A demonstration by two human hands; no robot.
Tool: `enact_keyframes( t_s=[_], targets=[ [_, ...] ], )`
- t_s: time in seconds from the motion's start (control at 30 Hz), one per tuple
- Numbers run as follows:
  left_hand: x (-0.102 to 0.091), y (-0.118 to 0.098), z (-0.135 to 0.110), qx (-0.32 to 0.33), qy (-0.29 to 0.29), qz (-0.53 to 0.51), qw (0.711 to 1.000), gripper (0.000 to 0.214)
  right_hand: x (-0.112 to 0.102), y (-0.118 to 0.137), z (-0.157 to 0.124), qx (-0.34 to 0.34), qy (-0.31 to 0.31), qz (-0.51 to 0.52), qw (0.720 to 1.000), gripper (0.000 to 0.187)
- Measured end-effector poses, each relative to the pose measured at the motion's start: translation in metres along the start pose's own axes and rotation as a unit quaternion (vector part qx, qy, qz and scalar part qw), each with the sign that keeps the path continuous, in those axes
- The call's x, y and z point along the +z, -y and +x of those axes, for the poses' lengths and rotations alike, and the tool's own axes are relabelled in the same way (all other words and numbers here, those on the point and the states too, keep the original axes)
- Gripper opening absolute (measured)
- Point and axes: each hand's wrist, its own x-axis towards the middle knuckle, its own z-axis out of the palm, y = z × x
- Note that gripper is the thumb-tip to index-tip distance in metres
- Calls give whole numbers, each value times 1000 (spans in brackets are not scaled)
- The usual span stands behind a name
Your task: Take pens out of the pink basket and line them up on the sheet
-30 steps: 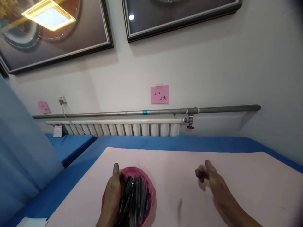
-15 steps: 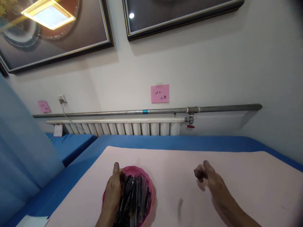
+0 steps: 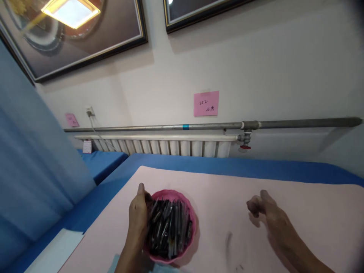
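A round pink basket [image 3: 193, 227] with a wavy rim stands on the pale pink sheet [image 3: 216, 197]. Many dark and clear pens [image 3: 170, 227] lie heaped inside it. At its left rim is my left hand [image 3: 138, 210], thumb up and fingers curled. Those fingers are partly hidden, so whether they grip the rim or anything else does not show. Farther right, my right hand [image 3: 269, 212] is held over the sheet, thumb up and fingers closed, with nothing visible in them. Between basket and right hand there is a blurred dark streak [image 3: 228, 242] on the sheet.
The sheet covers a blue bench [image 3: 182, 161]. Behind it run a white radiator [image 3: 173, 147], a grey pipe [image 3: 159, 128] and a red-handled valve [image 3: 245, 147]. A blue curtain [image 3: 36, 170] hangs at left, near white paper [image 3: 54, 252].
The view has shifted, so wall and bench sit farther right in it. Relative to the basket, my left hand has moved outward to the left. My right hand keeps its curled pose.
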Motion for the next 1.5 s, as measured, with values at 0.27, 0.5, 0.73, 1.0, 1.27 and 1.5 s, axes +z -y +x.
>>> enact_keyframes(
  t_s=[0.27, 0.5, 0.73, 1.0, 1.27, 1.5],
  targets=[
    [-15, 17, 23, 57, -11, 143, 988, 26, 41, 9, -29, 58, 125, -51, 989, 40],
    [-17, 27, 29, 52, 9, 153, 987, 19, 100, 69, -37, -157, 309, -244, 906, 24],
    [-21, 28, 32, 44, 16, 171, 984, 20, 124, 27, -2, -139, 280, -392, 865, 25],
    [-19, 15, 23, 70, 37, 209, 975, 18, 116, 17, -7, -96, 282, -286, 911, 27],
    [-15, 6, 10, 100, 108, 453, 879, 17, 124, 9, -8, -115, 248, -331, 903, 27],
    [-13, 4, 6, 86, 146, 532, 830, 21, 126, 8, -7, -120, 250, -345, 897, 24]
  ],
)
